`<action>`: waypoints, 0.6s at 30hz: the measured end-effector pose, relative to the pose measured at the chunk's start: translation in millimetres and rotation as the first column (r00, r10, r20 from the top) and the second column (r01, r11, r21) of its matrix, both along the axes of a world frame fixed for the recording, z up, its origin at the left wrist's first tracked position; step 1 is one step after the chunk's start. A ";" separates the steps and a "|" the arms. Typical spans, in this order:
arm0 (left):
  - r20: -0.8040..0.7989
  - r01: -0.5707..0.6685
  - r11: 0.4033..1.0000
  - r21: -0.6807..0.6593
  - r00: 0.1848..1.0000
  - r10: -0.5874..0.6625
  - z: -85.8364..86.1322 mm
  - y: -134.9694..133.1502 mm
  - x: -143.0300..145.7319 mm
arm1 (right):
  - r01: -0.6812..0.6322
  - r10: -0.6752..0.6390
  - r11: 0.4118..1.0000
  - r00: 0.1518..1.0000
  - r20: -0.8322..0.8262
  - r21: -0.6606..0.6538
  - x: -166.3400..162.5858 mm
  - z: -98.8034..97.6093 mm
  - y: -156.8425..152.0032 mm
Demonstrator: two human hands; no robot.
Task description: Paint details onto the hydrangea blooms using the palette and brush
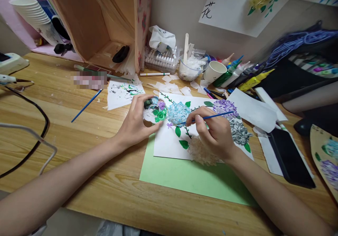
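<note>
My left hand [136, 121] is closed around the edge of a small round paint palette [151, 114], smeared with green, black and purple paint. It tilts over the left edge of a white sheet [166, 148]. In my right hand [213, 130] is a thin blue paintbrush [218, 115], its tip low beside a small purple painted flower [169, 125]. The sheet carries textured blossoms: a light blue one [179, 113], a purple one [225, 108], a grey one [239, 132] and a beige one [202, 151] partly under my right hand. Green paper [185, 178] lies beneath the sheet.
Another blue brush [87, 106] and a paint-stained paper [124, 93] lie to the left. Behind stand a marker box [161, 60], a plastic bowl [191, 69], a paper cup [214, 71] and paint bottles [232, 74]. A black phone [290, 158] lies at right; cables [43, 127] cross the left side.
</note>
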State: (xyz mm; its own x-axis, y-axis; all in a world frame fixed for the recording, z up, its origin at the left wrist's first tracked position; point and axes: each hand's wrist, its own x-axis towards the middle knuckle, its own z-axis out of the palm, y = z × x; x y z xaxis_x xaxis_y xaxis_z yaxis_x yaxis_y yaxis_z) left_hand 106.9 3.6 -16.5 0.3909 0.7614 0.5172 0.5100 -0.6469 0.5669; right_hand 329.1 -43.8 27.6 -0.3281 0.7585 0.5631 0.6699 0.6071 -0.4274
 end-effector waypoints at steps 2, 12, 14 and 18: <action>-0.004 0.002 1.000 -0.002 1.000 -0.002 -0.1 -0.1 0.1 | -0.005 0.005 1.000 1.000 0.014 -0.001 -0.2 -0.3 0.2; -0.006 0.001 1.000 0.007 1.000 -0.001 -0.6 0.6 -0.1 | -0.014 0.014 1.000 0.999 0.036 0.004 0.3 0.1 -0.6; -0.006 0.000 1.000 0.002 1.000 0.000 -0.2 0.2 0.0 | -0.022 0.021 1.000 0.999 0.042 0.003 0.2 0.0 -0.6; -0.007 -0.002 1.000 0.000 1.000 0.002 0.2 -0.2 -0.1 | -0.020 0.019 1.000 0.999 0.040 0.007 0.1 -0.2 -0.7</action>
State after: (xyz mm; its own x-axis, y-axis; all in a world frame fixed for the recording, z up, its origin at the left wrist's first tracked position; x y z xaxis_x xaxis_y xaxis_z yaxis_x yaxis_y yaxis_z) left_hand 106.8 3.4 -16.3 0.3931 0.7620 0.5146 0.5146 -0.6461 0.5636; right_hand 329.1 -44.5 27.4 -0.3653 0.7474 0.5549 0.6745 0.6234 -0.3956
